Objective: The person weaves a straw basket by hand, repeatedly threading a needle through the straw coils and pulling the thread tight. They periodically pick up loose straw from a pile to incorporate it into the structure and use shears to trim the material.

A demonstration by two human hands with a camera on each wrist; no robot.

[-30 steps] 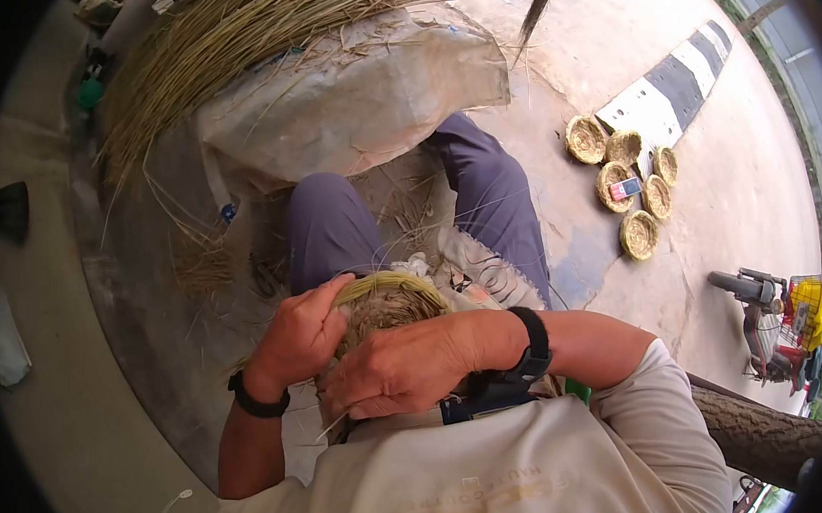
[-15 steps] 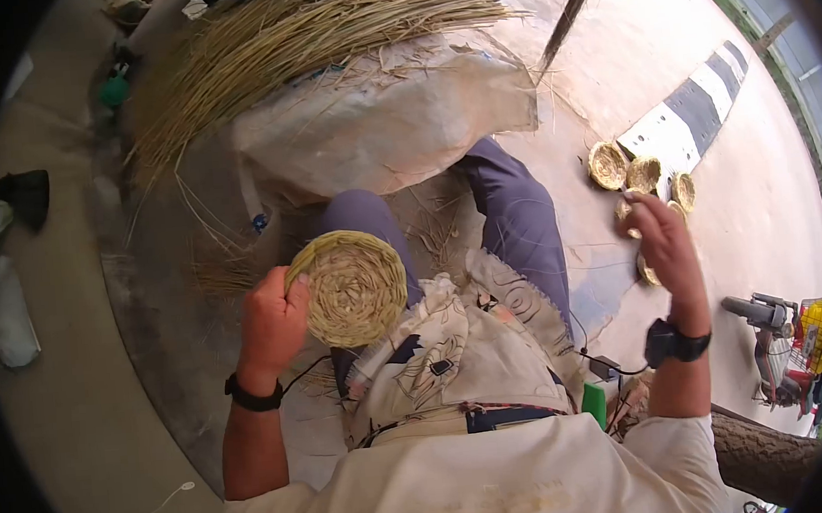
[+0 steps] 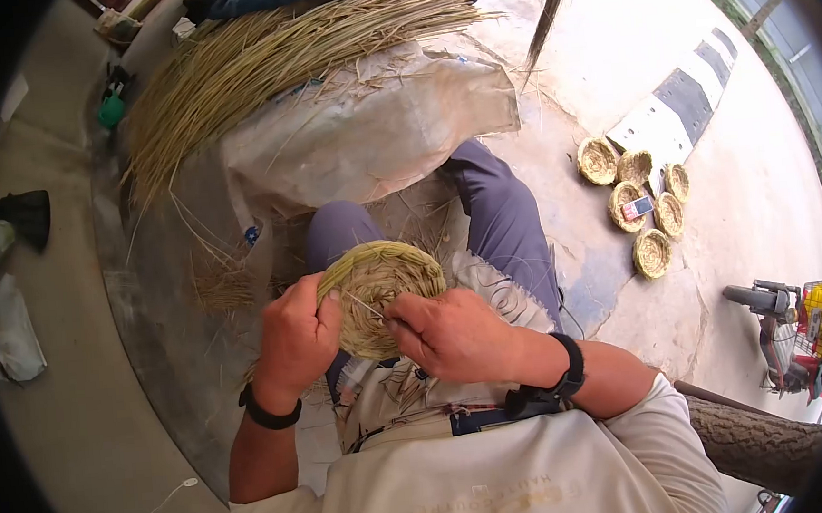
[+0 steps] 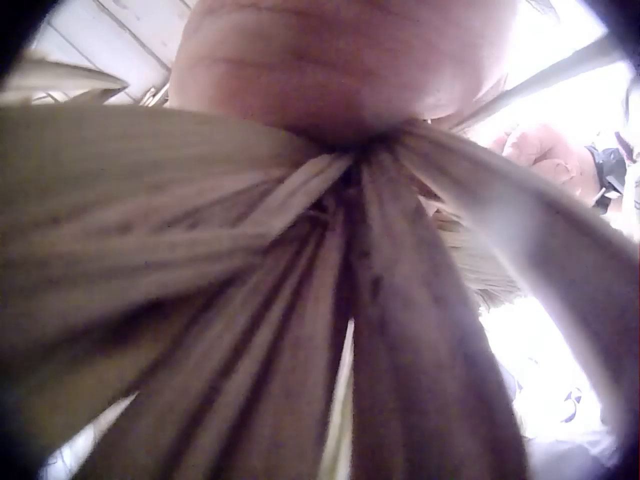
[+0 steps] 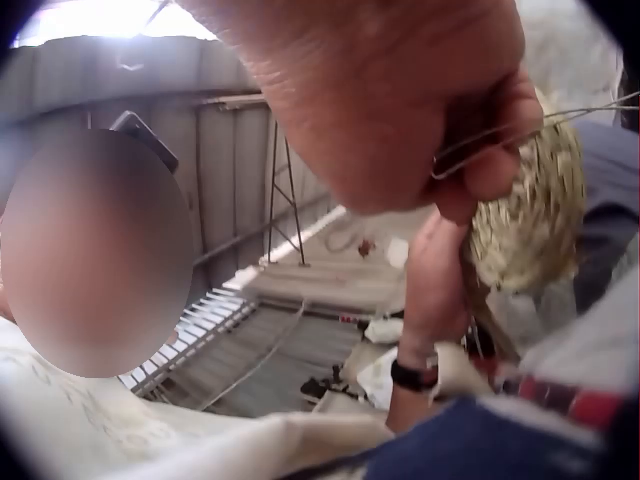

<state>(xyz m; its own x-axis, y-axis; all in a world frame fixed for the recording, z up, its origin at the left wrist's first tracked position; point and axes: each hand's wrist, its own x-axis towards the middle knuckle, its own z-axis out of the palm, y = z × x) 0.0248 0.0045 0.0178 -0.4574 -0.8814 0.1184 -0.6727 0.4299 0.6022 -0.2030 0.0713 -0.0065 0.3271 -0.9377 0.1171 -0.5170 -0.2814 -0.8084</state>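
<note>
A shallow round woven straw basket (image 3: 388, 266) is held above the lap, its coiled rim greener than its base. My left hand (image 3: 297, 333) grips its left edge with the thumb on the inside. Over its lower right, my right hand (image 3: 455, 337) has curled fingers pinching a thin pale strand (image 3: 365, 304), which runs toward the left thumb. In the right wrist view a thread-like strand (image 5: 585, 110) passes between those fingers. Broad dry straw blades (image 4: 200, 230) fan out from under the left hand in the left wrist view.
A long straw bundle (image 3: 311, 54) lies ahead on a plastic sheet (image 3: 365, 145). Several finished baskets (image 3: 652, 254) sit on the floor at right, one with a small red-and-white box (image 3: 636, 208). A patterned cloth (image 3: 504, 288) covers the lap. A scooter (image 3: 767, 303) stands far right.
Half a second ago the right hand was swung out to the right with the basket facing up in the left hand. It has come back over the basket.
</note>
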